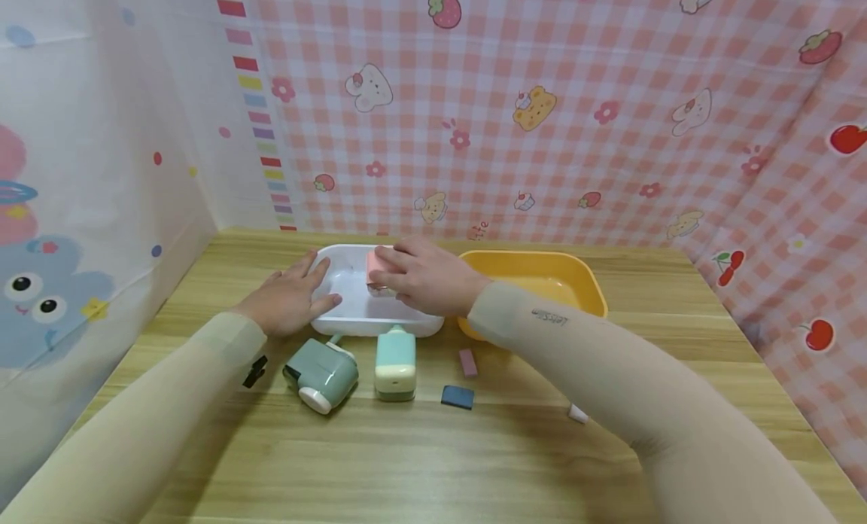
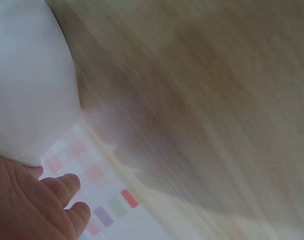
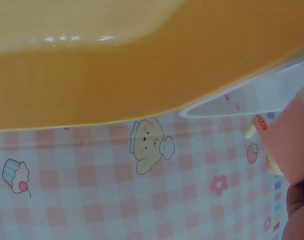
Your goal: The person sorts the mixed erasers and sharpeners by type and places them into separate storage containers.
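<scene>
My right hand [image 1: 433, 275] grips a pink boxy thing [image 1: 375, 266] over the white tray [image 1: 348, 283]. In the right wrist view this pink box [image 3: 287, 140] shows a small cream knob on one side; its exact kind is unclear. The left hand [image 1: 281, 302] rests at the tray's left rim with fingers spread. In the left wrist view, fingers of the left hand [image 2: 31, 200] lie beside the white tray wall [image 2: 29, 75]. Whether the pink box touches the tray floor is hidden by the right hand.
A yellow tray [image 1: 589, 272] stands right of the white one. In front are a grey-green rounded device [image 1: 325, 373], a teal-and-cream one [image 1: 396, 358], and small pink [image 1: 468, 362], blue [image 1: 457, 397] and white blocks [image 1: 578, 413]. A black clip-like piece [image 1: 255, 371] shows by the left wrist.
</scene>
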Tool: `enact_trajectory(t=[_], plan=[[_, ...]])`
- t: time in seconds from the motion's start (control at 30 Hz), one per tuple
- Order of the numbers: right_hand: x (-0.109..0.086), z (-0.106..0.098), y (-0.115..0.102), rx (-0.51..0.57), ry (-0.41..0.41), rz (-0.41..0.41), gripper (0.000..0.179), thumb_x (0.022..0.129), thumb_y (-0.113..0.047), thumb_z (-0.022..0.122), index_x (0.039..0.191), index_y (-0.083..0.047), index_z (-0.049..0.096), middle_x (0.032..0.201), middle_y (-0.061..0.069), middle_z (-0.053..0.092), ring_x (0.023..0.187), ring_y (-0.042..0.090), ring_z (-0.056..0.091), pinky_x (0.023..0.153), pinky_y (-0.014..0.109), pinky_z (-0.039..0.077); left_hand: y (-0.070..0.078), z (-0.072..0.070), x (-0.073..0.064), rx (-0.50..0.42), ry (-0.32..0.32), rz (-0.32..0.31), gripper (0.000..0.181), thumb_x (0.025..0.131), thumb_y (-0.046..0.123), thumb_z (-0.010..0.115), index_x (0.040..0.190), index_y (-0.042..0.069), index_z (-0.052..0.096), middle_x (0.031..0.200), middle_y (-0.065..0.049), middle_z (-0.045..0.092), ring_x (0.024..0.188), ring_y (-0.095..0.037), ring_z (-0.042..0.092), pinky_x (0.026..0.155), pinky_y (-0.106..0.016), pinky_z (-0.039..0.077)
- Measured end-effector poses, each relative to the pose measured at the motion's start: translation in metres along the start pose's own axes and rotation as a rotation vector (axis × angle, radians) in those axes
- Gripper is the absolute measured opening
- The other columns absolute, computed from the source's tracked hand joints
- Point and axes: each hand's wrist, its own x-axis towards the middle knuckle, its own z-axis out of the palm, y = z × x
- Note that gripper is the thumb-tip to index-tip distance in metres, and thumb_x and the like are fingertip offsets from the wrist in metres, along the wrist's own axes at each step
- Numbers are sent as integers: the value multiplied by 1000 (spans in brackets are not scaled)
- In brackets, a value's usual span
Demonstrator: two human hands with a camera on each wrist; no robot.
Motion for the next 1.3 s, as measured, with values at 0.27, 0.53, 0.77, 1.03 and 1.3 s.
enact_trajectory(t=[0.27,0.53,0.77,1.03,1.3], plan=[[11,6,-2,17,-34,6,48,102,-29,70,149,-24,62,158,11,55,138,34,56,121,44,44,1,-1,-1,6,-1,2,87,109,62,34,169,4,9,176,-25,-1,162,-47,10,126,-73,16],[26,14,-4,31,-153,47,52,104,-35,66,155,-29,55,164,5,49,143,31,52,119,41,47,2,-1,-2,8,-1,2,87,110,61,35,168,2,9,176,-25,0,162,-48,10,125,-73,16],[37,20,-7,31,-268,41,55,106,-39,62,159,-34,48,168,2,43,147,27,49,120,41,46,3,-2,-3,9,2,3,88,110,61,36,168,2,9,176,-25,0,161,-48,12,125,-73,17],[43,25,-9,116,-323,28,50,107,-40,60,157,-34,52,167,2,44,146,26,48,127,41,37,3,-2,-3,13,-7,-1,89,109,63,34,168,2,7,176,-25,-1,162,-47,10,126,-72,16],[45,24,-11,179,-396,62,52,108,-40,58,159,-36,48,169,0,41,150,27,44,128,49,34,2,-2,-3,19,-8,1,88,110,61,35,169,3,7,176,-24,-2,162,-48,10,126,-72,16]])
